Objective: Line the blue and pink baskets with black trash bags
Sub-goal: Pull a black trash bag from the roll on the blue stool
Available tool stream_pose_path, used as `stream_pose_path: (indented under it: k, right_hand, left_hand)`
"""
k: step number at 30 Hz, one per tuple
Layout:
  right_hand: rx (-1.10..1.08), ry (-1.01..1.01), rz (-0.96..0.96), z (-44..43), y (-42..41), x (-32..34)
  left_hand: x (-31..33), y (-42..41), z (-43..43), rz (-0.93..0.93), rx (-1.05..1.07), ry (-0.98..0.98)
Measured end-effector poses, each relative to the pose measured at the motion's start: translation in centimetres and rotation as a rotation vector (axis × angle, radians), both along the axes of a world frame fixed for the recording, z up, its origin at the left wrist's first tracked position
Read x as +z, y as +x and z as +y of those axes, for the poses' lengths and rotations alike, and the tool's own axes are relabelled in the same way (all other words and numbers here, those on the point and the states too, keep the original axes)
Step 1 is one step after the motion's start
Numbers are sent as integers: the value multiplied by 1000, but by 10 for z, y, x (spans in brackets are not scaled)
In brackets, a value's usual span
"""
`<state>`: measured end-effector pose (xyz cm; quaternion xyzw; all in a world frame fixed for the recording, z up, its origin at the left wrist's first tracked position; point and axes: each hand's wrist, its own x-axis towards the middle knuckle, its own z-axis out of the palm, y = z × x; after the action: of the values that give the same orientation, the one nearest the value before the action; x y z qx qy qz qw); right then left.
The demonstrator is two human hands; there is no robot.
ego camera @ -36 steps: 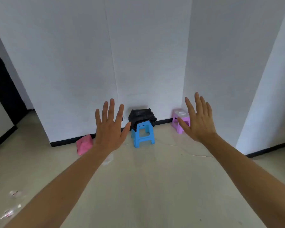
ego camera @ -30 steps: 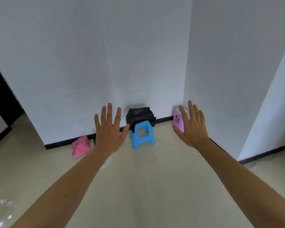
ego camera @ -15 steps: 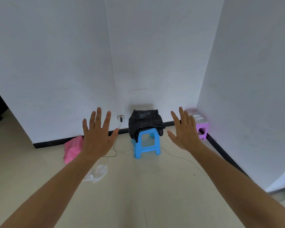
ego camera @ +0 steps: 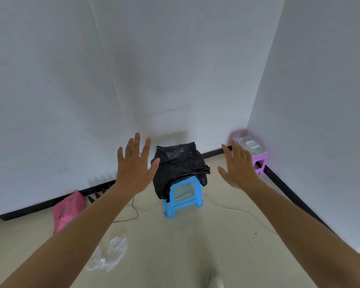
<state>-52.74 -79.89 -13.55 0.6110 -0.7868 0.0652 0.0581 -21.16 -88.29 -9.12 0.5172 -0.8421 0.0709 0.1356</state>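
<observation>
A black trash bag [ego camera: 179,165] covers something on top of a small blue stool [ego camera: 183,196] against the far wall; what lies under it is hidden. A pink object [ego camera: 68,207] lies tipped on the floor by the baseboard at the left. My left hand [ego camera: 134,167] is raised with fingers spread, just left of the black bag and apart from it. My right hand [ego camera: 238,167] is raised the same way, to the right of the bag. Both hands hold nothing.
A purple stool [ego camera: 258,159] with small items on top stands in the right corner. A crumpled clear plastic bag [ego camera: 110,254] lies on the floor near me. Thin cables [ego camera: 133,210] run across the floor by the blue stool. White walls close in ahead and right.
The view has come closer to the blue stool and turned, so the stool and bag look larger. Both hands stay raised and spread, now flanking the black bag.
</observation>
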Motion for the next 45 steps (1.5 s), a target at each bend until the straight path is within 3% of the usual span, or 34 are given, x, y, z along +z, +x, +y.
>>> stream_pose_path:
  k: [11, 17, 25, 33, 38, 42, 45]
  right_hand:
    - [82, 217, -91, -263, -106, -90]
    - [123, 351, -142, -353, -128, -148]
    - [78, 483, -335, -382, -124, -308]
    - [-53, 487, -340, -382, -99, -459]
    - [-80, 392, -289, -392, -101, -486]
    - [-9, 437, -315, -404, -101, -473]
    - [81, 514, -198, -416, -106, -476]
  left_hand:
    - [-107, -112, -229, -149, 86, 285]
    - [-171, -147, -307, -150, 138, 450]
    - [-345, -167, -341, -59, 262, 790]
    - [-507, -158, -343, 90, 473, 823]
    - [-532, -142, -341, 170, 441, 665]
    - [-528, -138, -350, 85, 415, 856]
    - [-534, -140, -361, -7, 391, 918]
